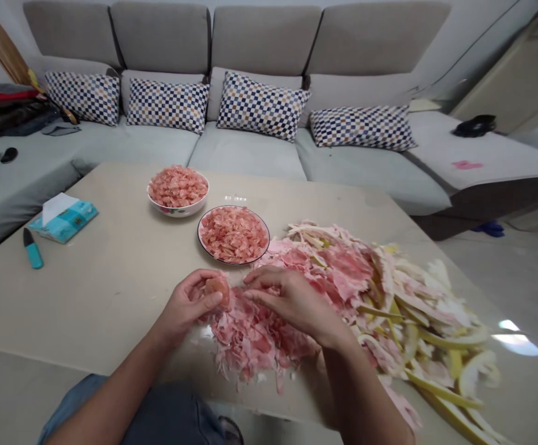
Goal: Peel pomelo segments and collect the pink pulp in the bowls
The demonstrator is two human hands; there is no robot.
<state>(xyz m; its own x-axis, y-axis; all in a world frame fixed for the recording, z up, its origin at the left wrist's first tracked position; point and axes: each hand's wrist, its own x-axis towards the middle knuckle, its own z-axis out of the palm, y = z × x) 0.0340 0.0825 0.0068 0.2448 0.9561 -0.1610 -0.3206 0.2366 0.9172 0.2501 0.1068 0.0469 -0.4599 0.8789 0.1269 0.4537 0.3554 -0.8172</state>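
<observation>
My left hand (186,304) is closed around a peeled pomelo segment (220,288), held between thumb and fingers above the near part of the table. Just to its right, my right hand (291,303) has thumb and fingertips pinched close to the segment; whatever is in that pinch is too small to make out. Below both hands lies a heap of torn pink pomelo membrane (254,337). A dark-rimmed plate (231,264) beyond the hands bears loose pomelo pulp (234,233). Farther back, a white bowl (180,212) is piled high with more pulp.
Thick yellow-white pomelo rinds (435,337) and skins cover the table's right side. At the left lie a teal-handled knife (33,252) and a blue tissue pack (67,221). A grey sofa (250,154) with checked cushions stands behind the table (111,266).
</observation>
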